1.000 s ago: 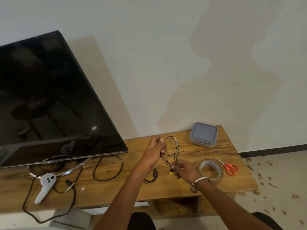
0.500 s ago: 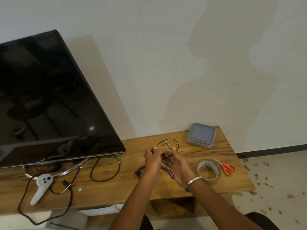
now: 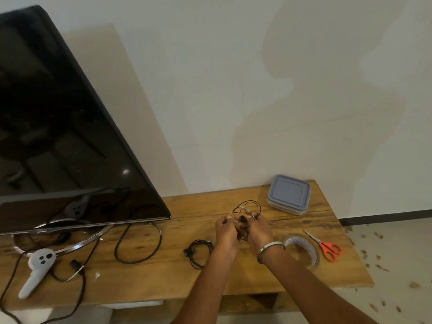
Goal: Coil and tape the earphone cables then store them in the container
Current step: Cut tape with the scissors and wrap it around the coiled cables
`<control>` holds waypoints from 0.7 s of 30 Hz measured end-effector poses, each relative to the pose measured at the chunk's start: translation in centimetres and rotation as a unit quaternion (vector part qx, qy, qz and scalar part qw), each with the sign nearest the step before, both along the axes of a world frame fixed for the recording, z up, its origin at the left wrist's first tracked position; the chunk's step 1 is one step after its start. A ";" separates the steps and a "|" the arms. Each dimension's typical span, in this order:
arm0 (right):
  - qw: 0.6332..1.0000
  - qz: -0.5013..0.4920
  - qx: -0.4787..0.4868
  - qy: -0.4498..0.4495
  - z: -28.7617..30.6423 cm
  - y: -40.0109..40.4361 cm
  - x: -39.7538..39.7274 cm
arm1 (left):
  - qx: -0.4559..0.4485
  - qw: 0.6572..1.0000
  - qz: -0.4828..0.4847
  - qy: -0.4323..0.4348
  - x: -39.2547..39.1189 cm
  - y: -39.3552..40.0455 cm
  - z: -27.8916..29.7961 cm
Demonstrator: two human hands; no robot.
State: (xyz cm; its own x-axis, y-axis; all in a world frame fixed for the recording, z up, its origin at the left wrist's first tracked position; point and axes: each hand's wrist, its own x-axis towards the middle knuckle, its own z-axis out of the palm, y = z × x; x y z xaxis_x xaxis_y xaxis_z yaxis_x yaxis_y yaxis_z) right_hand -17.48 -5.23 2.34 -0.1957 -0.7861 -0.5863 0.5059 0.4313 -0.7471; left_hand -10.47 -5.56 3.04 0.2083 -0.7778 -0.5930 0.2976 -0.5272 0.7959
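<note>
I have my left hand [image 3: 225,232] and right hand [image 3: 258,231] close together, both pinching the thin black earphone cable [image 3: 247,206] above the wooden bench's [image 3: 163,272] middle. Its loose loops could spring open before I reach the clear tape roll [image 3: 302,252] near the right edge.

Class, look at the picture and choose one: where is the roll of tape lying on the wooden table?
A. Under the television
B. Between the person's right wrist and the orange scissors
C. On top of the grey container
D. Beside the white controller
B: the roll of tape lies flat on the table, just right of the right hand and its wrist, with the orange scissors on its far side.
</note>
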 end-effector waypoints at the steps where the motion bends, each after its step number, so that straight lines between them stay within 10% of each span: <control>1: 1.000 0.007 0.010 0.018 -0.5 -0.7 -0.2 | -0.009 1.000 0.000 -0.010 -0.2 -0.6 -0.7; 8: 0.980 0.083 0.046 0.174 -4.3 -3.9 -1.2 | 0.004 0.991 -0.017 -0.130 -0.7 -3.2 -4.9; 15: 0.890 0.177 0.019 0.420 -6.0 -4.0 -1.7 | -0.061 0.902 -0.149 -0.400 1.4 -2.8 -8.0; 21: 0.794 0.254 0.013 0.552 -5.3 -3.9 -1.5 | -0.084 0.864 -0.216 -0.447 3.1 -2.0 -7.0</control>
State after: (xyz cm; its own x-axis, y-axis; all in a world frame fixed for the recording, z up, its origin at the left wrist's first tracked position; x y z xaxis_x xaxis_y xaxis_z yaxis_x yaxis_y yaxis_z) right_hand -18.98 -9.14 -2.96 -0.2631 -0.9186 -0.2947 -0.6946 0.3924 -0.6030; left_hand -7.32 -7.60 -3.96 0.1934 -0.9569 -0.2166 -0.6709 -0.2901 0.6824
